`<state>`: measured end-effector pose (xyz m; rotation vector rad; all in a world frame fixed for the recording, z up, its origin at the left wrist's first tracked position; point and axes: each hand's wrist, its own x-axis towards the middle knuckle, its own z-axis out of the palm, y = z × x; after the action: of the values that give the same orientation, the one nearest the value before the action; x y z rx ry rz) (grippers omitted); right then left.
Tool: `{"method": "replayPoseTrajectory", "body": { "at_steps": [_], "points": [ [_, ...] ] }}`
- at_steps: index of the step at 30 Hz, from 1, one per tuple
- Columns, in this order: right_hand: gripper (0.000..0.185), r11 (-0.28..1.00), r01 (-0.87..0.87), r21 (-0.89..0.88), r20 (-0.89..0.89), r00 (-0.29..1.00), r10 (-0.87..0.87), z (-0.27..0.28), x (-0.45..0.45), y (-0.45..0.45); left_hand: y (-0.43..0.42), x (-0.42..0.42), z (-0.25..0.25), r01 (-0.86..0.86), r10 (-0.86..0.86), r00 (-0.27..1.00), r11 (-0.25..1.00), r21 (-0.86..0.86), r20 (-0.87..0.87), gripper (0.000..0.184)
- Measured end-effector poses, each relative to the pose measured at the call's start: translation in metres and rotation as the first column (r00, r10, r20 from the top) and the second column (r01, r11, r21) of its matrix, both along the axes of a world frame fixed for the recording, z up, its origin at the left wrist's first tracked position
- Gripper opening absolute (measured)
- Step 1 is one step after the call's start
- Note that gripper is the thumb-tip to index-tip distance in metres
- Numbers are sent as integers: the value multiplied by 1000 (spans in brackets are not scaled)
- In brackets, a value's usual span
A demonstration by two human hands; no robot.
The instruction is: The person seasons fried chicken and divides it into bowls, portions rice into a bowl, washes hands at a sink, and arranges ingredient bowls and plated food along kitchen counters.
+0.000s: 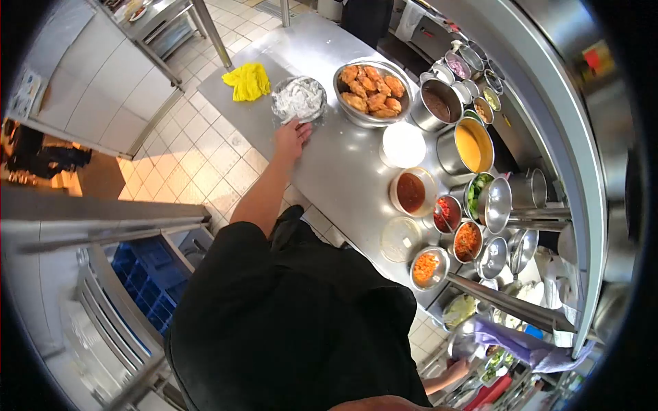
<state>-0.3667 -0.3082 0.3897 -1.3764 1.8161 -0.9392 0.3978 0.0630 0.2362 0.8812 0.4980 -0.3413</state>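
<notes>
My left hand (296, 138) is at the near rim of a metal bowl (299, 100) of white floury stuff, its fingers apart and some fingertips hidden at the rim. A crumpled yellow cloth (248, 82) lies left of this bowl, and a larger metal bowl of browned fried pieces (373, 89) stands to its right. Low at the right, my right hand (456, 370) is closed at the edge of a metal bowl (466, 340), partly hidden; a purple cloth (524, 342) hangs beside it.
On the steel table (336, 171) stand a white round container (403, 145), a tub of red sauce (411, 192), a pot of yellow liquid (471, 148) and several topping bowls. A steel post (510, 301) crosses the right side. Someone in dark clothing (367, 20) is beyond the table.
</notes>
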Motion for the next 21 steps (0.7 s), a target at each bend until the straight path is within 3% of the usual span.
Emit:
{"method": "replayPoseTrajectory", "body": {
  "at_steps": [2,3,4,5,6,7,8,11,13,14,15,16,17,18,21],
  "points": [
    [10,991,-58,122,-145,987,76,1,12,48,0,14,-3,-105,107,994,992,-66,31,33],
    [13,977,-64,204,-140,986,93,9,40,77,2,22,2,-64,67,996,996,-62,54,33],
    [6,974,-16,228,-119,992,44,-2,55,94,5,34,8,-29,33,997,998,-56,77,34],
    [5,946,-125,300,-29,990,140,9,90,118,12,48,9,3,2,995,999,-48,101,34],
    [6,939,-146,313,72,989,130,22,140,145,19,66,2,32,-26,987,999,-31,160,33],
    [11,898,-303,319,95,953,288,-8,124,133,25,87,-9,65,-60,975,998,-14,215,32],
    [11,872,-256,416,47,964,261,22,185,161,29,106,-17,102,-98,957,995,2,272,30],
    [11,798,-455,395,221,890,398,-3,232,171,37,159,-7,64,-58,995,995,-71,87,29],
    [15,782,-449,433,89,884,459,-8,267,178,77,177,-8,371,-359,915,928,-36,183,34],
    [16,762,-468,447,105,874,475,0,289,187,94,184,-6,510,-495,840,860,-10,223,37],
    [14,752,-479,452,163,874,459,6,311,196,105,186,23,539,-676,733,646,541,77,45],
    [13,745,-492,450,222,870,440,8,328,203,115,183,34,323,-690,721,415,851,63,50],
    [14,736,-507,449,244,862,445,6,338,205,125,181,44,79,-651,759,67,995,-16,56],
    [16,727,-522,447,267,853,449,3,344,207,132,181,34,-254,-571,805,-89,963,159,61],
    [20,675,-591,441,294,806,514,-12,357,200,139,188,-34,-515,-704,689,-310,799,171,62]
  ]
}}
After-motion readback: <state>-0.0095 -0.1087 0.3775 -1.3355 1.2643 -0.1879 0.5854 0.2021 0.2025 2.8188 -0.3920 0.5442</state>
